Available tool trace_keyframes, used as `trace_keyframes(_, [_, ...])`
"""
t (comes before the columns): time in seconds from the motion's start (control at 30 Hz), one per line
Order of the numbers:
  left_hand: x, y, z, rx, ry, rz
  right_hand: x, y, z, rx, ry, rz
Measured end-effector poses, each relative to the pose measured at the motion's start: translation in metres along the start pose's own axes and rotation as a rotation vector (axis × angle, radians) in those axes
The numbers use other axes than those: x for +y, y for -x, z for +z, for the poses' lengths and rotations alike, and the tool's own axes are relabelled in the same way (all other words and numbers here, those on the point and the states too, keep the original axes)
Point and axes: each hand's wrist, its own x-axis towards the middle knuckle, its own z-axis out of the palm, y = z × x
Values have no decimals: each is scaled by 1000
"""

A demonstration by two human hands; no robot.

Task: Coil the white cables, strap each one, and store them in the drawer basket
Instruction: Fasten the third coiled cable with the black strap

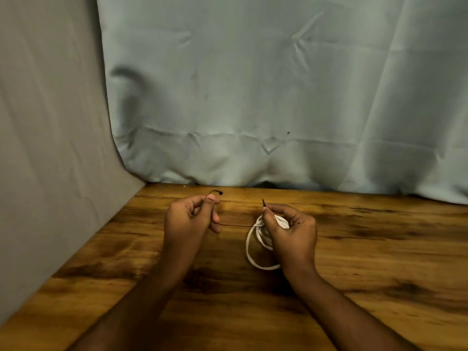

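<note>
A person's right hand (288, 231) curls around a coiled white cable (255, 245) above a wooden desk (379, 262), its thumb and forefinger pinching one tip of a thin black strap (235, 225) just above the coil. The strap runs from the coil, under those fingers, across to the left hand (190, 219), whose thumb and forefinger pinch it near its other end, which pokes out beyond the fingertips. Pale cloth (253, 97) hangs behind.
</note>
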Motion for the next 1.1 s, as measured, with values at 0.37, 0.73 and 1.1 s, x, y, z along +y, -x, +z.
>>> trace_keyframes(0.37, [6, 8, -1, 35, -558, 372, -8, 5, -5, -90, 249, -209])
trace_keyframes(0.73, [-11, 6, 4, -9, -549, 463, -15, 10, -3, -183, 380, -499])
trace_keyframes(1.1, [-13, 8, 5, -45, -562, 514, -17, 9, -4, -213, 418, -487])
